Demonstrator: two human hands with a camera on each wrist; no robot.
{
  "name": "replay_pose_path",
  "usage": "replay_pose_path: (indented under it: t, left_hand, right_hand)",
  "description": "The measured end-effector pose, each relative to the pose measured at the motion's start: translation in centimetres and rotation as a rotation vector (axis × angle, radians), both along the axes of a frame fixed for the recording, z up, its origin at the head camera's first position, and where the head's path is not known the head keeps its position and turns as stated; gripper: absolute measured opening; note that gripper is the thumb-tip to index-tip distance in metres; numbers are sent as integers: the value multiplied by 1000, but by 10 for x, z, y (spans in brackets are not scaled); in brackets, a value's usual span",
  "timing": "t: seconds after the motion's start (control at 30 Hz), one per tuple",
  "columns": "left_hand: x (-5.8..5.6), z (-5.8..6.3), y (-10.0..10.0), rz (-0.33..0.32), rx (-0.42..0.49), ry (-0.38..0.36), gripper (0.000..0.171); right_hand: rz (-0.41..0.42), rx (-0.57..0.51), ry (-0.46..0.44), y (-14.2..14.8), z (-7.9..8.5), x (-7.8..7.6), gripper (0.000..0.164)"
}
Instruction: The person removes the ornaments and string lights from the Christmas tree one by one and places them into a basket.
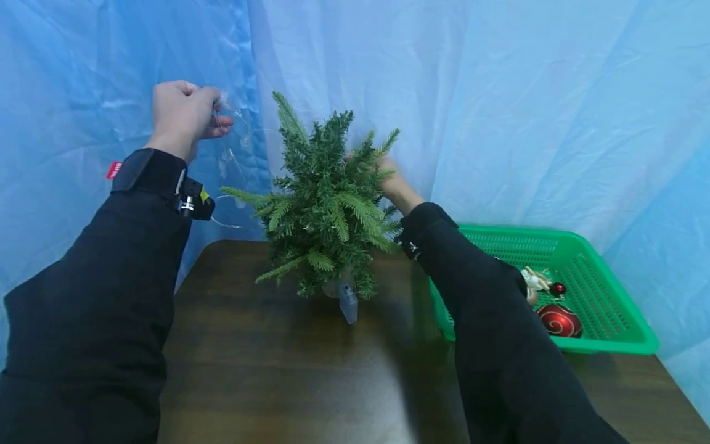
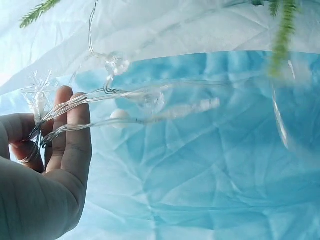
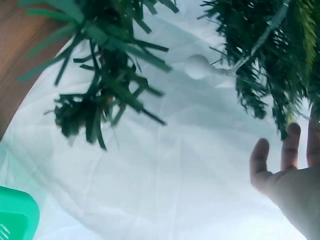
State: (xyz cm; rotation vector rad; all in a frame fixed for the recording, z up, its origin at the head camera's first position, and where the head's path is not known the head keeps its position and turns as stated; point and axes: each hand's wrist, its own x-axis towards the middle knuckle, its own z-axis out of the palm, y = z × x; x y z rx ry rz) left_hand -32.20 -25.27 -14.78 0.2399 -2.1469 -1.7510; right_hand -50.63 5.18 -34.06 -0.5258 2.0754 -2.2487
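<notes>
A small artificial Christmas tree (image 1: 327, 209) stands on the table, with a clear plastic box (image 1: 347, 302) at its base. Left of the tree, my left hand (image 1: 185, 114) is raised and pinches a bundle of clear string lights (image 2: 75, 107) between thumb and fingers. A clear snowflake (image 2: 39, 92) sticks up by the fingertips, and loose strands run toward the tree. My right hand (image 3: 295, 185) reaches behind the tree's right side, its visible fingers extended at the branches; the rest is hidden by greenery. A round white bulb (image 3: 197, 66) hangs on the wire there.
A green plastic basket (image 1: 616, 296) sits at the right of the brown table (image 1: 310, 382), partly behind my right sleeve. Inside lie a large red bauble (image 1: 560, 320), a small dark red ball (image 1: 557, 288) and a whitish ornament (image 1: 535, 279). Blue curtains (image 1: 532, 111) hang behind.
</notes>
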Motion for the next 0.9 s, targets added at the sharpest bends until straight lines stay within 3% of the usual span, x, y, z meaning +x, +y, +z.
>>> replay_pose_path:
  t: [0.07,0.1,0.17,0.23,0.33,0.5,0.9]
  left_hand:
    - [0,3,3,-12,-10,33,18]
    - [1,5,5,-17,-15,46,17]
    - [1,10,8,-31,-28,76,17]
    - [1,14,12,-45,-45,109,18]
    - [2,21,18,-69,-57,152,19]
    - [3,30,25,-96,-53,183,21]
    - [10,39,28,-104,-118,206,23]
  right_hand:
    - [-27,168,122,2,41,56,26]
    - [-24,215,160,4,56,74,34]
    - [-19,244,209,8,75,95,24]
    - [17,220,194,15,87,107,27]
    - [49,134,147,24,95,111,28]
    - [56,11,67,37,92,96,24]
    - [110,-34,65,58,103,96,42]
